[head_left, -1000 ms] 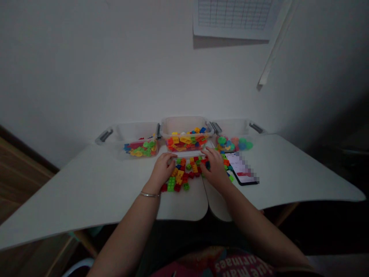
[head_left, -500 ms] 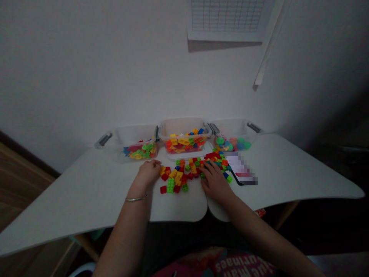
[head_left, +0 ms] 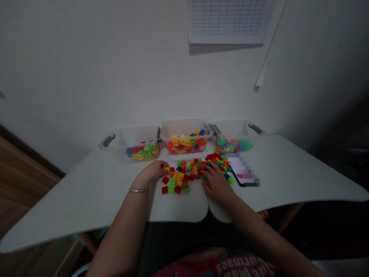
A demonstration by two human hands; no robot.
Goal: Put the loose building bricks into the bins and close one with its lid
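Observation:
Loose toy building bricks (head_left: 178, 176) in red, yellow, green, orange and blue lie in a spread pile on the white table. At the pile's left edge, my left hand (head_left: 155, 170) has its fingers closed at a small yellow brick (head_left: 166, 168). My right hand (head_left: 216, 185) rests on the right part of the pile, fingers stretched out and apart, touching bricks; some of them are hidden beneath it. A green brick (head_left: 172, 186) and a red brick (head_left: 164, 190) lie at the pile's near side.
Three clear bins stand along the wall: a left bin (head_left: 135, 132) with small coloured pieces, a middle bin (head_left: 184, 125) of bricks, and a right bin (head_left: 233, 129) with round pieces. A phone (head_left: 240, 169) lies right of the pile. The white table (head_left: 288, 173) has a curved front edge.
My left hand has moved slightly right, onto the pile's left edge, and now has a yellow brick at its fingertips. My right hand has barely moved.

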